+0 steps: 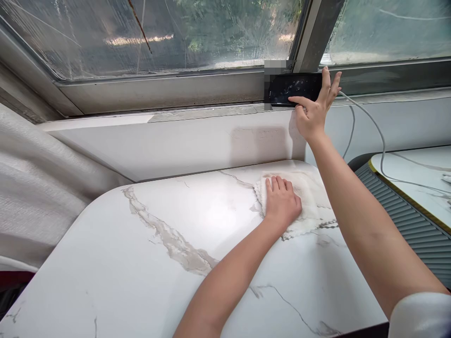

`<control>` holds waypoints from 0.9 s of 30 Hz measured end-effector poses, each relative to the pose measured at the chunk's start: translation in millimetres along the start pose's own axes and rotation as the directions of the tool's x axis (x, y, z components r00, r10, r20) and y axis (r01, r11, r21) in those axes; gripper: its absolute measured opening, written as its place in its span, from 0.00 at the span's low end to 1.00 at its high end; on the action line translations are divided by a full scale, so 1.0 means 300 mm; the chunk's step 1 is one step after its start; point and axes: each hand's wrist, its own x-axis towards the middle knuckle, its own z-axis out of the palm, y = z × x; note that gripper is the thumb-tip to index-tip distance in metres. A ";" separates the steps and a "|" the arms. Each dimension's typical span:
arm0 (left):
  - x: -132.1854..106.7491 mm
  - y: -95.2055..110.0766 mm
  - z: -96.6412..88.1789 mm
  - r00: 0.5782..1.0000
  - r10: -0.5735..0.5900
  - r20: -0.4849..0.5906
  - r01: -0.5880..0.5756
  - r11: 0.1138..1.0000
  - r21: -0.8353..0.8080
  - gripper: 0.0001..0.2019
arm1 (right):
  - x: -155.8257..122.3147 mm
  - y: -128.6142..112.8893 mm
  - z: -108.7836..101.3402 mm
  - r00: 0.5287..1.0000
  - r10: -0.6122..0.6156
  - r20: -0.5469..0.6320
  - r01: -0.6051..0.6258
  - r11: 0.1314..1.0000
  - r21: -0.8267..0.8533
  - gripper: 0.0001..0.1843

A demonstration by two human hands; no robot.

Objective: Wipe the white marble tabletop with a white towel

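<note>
A white fluffy cloth (313, 188) lies spread near the far right corner of the marble-patterned table (169, 206). My left hand (283, 202) presses down on the cloth's left part, fingers together and slightly bent over it. Up at the window ledge, my right hand (315, 110) grips a black phone (299, 88) at its right end. The thumb and one finger are at its lower edge, while other fingers reach up beside it. The phone stands on its long side against the window frame, its dark glossy face towards me; part of its left end is blurred by pixels.
A white cable (375, 124) runs from near the phone down to the right. There stands another marble-topped surface (423, 164) with a grey ribbed side (405, 220). A pale curtain (42, 188) hangs at the left. The window frame (176, 91) borders the ledge behind the table.
</note>
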 end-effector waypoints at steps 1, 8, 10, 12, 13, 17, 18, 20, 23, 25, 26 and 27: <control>0.000 0.000 0.000 1.000 0.000 0.000 0.000 1.000 0.000 0.25 | -0.002 0.003 0.002 1.000 -0.003 -0.008 0.003 1.000 -0.004 0.22; 0.000 -0.001 0.000 1.000 -0.003 0.006 0.003 1.000 -0.012 0.25 | 0.019 -0.008 -0.001 0.999 0.042 0.023 -0.040 0.997 -0.063 0.22; 0.000 -0.001 0.000 1.000 -0.002 0.011 0.002 1.000 -0.008 0.26 | 0.035 -0.008 -0.007 0.996 0.091 -0.007 -0.091 0.994 -0.059 0.22; 0.001 -0.001 0.000 1.000 -0.002 0.018 0.002 1.000 -0.007 0.26 | 0.050 -0.009 -0.017 0.994 0.106 -0.018 -0.107 0.993 -0.048 0.22; 0.001 -0.001 0.000 1.000 -0.002 0.020 0.002 1.000 -0.008 0.26 | 0.055 -0.010 -0.023 0.995 0.100 -0.015 -0.101 0.994 -0.043 0.21; 0.001 -0.002 0.001 1.000 -0.002 0.013 0.003 1.000 -0.019 0.25 | 0.063 -0.025 -0.044 0.992 0.123 0.002 -0.123 0.992 -0.031 0.19; 0.001 -0.003 0.001 1.000 -0.002 0.010 0.002 1.000 -0.021 0.25 | 0.060 -0.027 -0.047 0.989 0.145 -0.002 -0.145 0.989 -0.033 0.19; 0.001 -0.003 0.002 1.000 -0.001 0.010 0.001 1.000 -0.025 0.25 | 0.048 -0.025 -0.048 0.986 0.169 -0.016 -0.169 0.984 -0.055 0.20; 0.001 -0.004 0.003 1.000 0.002 0.013 -0.002 1.000 -0.030 0.25 | 0.021 -0.010 -0.043 0.989 0.148 -0.012 -0.149 0.984 -0.103 0.22; 0.001 -0.004 0.005 1.000 0.003 0.007 -0.002 1.000 -0.031 0.25 | 0.009 0.000 -0.039 0.989 0.144 0.013 -0.142 0.984 -0.111 0.22; 0.001 -0.005 0.006 1.000 0.003 0.001 -0.003 1.000 -0.030 0.25 | 0.007 0.003 -0.038 0.989 0.148 0.026 -0.145 0.983 -0.110 0.22; 0.001 -0.005 0.008 1.000 0.002 -0.005 -0.002 1.000 -0.028 0.25 | 0.009 0.003 -0.038 0.987 0.153 0.038 -0.148 0.983 -0.107 0.22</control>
